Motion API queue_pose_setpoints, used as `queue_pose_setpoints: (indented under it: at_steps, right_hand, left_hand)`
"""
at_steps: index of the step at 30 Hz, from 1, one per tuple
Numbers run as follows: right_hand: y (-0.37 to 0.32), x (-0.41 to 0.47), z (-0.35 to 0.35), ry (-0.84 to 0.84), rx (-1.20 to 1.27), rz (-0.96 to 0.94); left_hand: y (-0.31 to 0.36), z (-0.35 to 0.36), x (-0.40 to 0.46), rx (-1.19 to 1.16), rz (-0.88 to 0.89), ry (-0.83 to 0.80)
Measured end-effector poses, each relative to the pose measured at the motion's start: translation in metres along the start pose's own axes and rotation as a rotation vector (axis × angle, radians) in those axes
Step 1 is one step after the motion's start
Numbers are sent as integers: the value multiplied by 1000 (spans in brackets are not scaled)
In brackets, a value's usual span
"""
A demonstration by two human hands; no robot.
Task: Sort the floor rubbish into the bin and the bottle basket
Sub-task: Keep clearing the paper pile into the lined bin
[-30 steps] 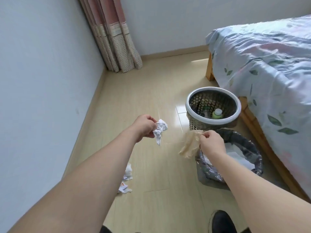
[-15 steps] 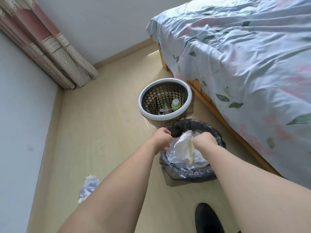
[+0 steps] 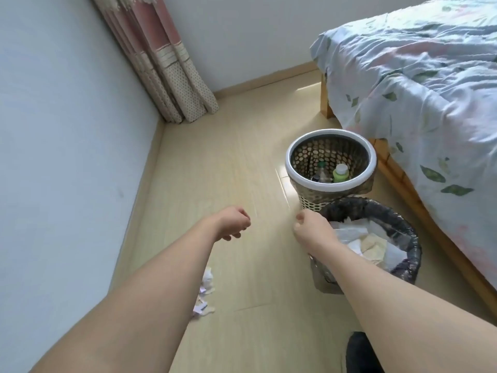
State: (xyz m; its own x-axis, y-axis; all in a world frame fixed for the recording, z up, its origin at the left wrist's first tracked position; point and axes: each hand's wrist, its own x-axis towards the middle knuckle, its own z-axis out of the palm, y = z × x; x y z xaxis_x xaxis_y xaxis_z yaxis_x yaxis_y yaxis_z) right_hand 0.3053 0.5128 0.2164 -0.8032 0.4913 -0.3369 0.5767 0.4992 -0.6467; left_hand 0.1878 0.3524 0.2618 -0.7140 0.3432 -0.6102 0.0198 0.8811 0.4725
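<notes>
My left hand (image 3: 232, 223) hovers over bare floor with its fingers curled and nothing in it. My right hand (image 3: 309, 227) is curled too and holds nothing, just left of the bin (image 3: 412, 238). That bin has a black bag and holds white and tan crumpled paper (image 3: 368, 243). Behind it stands the bottle basket (image 3: 291, 160), perforated with a white rim. Inside it are a green bottle (image 3: 341, 174) and a clear bottle (image 3: 321, 172). Crumpled paper scraps (image 3: 205, 290) lie on the floor beside my left forearm.
A bed (image 3: 419, 84) with a leaf-print cover and a wooden frame fills the right side, close to both containers. A pink curtain (image 3: 166, 65) hangs in the far corner. The wall (image 3: 67, 130) runs along the left. A dark shoe (image 3: 359, 354) is at the bottom.
The white paper wad and the tan wrapper have left my hands and lie in the bin. Both hands have pulled back to the left of the bin, and my view has swung left.
</notes>
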Motion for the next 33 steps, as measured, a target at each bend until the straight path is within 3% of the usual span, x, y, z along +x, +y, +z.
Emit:
queue_pose_setpoints:
  at_steps: [3, 11, 22, 27, 29, 33]
  right_hand:
    - [-48, -22, 49, -128, -80, -149]
    - [-138, -37, 174, -333, -249, -286]
    - [-163, 11, 333, -573, -551, -269]
    - [-151, 26, 388, -615, -511, -136]
    - [-147, 31, 410, -604, -440, -74]
    - [-139, 34, 448, -597, -416, 54]
  left_hand:
    - [-64, -41, -21, -29, -58, 73]
    - [-257, -73, -36, -179, -261, 137]
    - [-468, 21, 50, -267, -418, 216]
    - [-524, 97, 81, -65, -411, 141]
    - [-537, 126, 85, -13, -335, 280]
    - [-542, 156, 89, 117, -139, 757]
